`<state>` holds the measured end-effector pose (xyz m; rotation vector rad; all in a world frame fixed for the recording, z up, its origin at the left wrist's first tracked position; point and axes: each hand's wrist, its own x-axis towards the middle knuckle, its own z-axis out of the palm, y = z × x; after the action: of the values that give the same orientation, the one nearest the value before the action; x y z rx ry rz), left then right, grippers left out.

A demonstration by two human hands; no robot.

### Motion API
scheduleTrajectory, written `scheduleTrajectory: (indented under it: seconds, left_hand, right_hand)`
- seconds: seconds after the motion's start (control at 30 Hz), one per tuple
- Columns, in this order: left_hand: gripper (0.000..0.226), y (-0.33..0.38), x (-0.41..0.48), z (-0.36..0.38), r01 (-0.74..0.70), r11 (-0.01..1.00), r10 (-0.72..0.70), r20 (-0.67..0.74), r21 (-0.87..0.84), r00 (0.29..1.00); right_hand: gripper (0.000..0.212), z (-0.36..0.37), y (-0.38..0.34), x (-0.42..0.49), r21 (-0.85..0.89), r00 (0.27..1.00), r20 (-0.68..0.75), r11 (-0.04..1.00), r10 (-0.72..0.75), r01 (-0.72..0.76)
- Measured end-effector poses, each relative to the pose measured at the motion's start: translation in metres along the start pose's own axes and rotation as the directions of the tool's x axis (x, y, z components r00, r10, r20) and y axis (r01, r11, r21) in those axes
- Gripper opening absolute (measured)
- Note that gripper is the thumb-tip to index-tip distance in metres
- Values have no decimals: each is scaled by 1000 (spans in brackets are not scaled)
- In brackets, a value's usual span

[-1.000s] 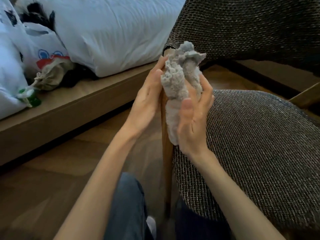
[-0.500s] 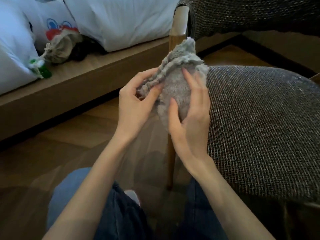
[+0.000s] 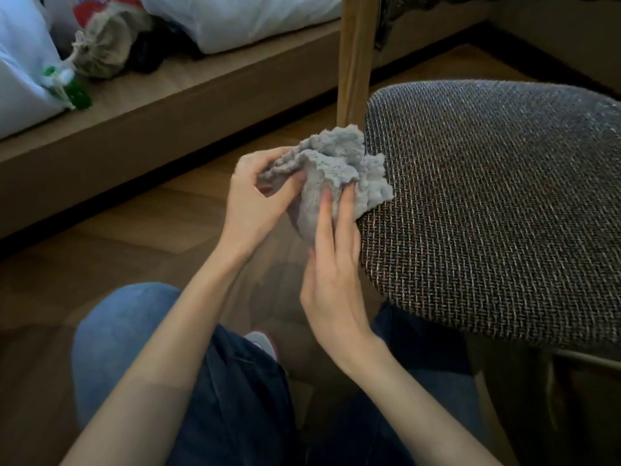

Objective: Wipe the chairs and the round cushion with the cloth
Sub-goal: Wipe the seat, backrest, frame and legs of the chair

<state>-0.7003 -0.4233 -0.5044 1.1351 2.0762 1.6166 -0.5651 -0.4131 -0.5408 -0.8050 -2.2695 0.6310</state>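
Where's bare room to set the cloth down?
Free: the woven chair seat right of the grey cloth; the wood floor between the bed platform and left hand. Crowded: platform's far-left ledge, with drawstring pouch and white bags.

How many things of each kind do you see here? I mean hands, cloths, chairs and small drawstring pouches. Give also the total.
Hands: 2 (left hand, right hand)
Cloths: 1 (grey cloth, held by both hands)
Chairs: 1 (chair with a woven seat)
Pouches: 1 (drawstring pouch beside the white bedding)
Total: 5
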Motion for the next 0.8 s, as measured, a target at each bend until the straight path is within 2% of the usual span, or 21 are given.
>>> scheduleTrajectory:
  seconds: [0.07,0.17,0.27,0.37,0.47,0.57,0.8]
  left_hand:
    - [37,-1,-2,0,-10,997,14,-42,78,999]
    - [33,-5,-5,8,0,999,-1,-11,-52,1000]
    - [26,-14,-7,16,124,982,-114,81,-145,990]
    - [25,-26,-10,19,218,969,-199,152,-119,968]
    - [20,-33,-19,26,257,962,-238,184,-90,954]
    - [19,-39,-31,34,371,913,-338,195,-168,921]
    - [24,-69,-45,49,344,931,-321,171,-122,931]
  right_hand:
    - [80,9,4,-4,30,1000,-15,999,-19,19]
    - [82,23,12,-11,43,999,-22,998,-34,35]
    - [82,32,26,-17,104,997,-13,992,-71,72]
    - [78,38,40,-29,185,996,19,979,-91,86]
    - [72,38,52,-46,215,1000,25,977,-18,12]
    - [53,35,66,-55,167,993,-120,986,20,0]
    - [44,47,87,-64,135,973,-187,984,137,-112]
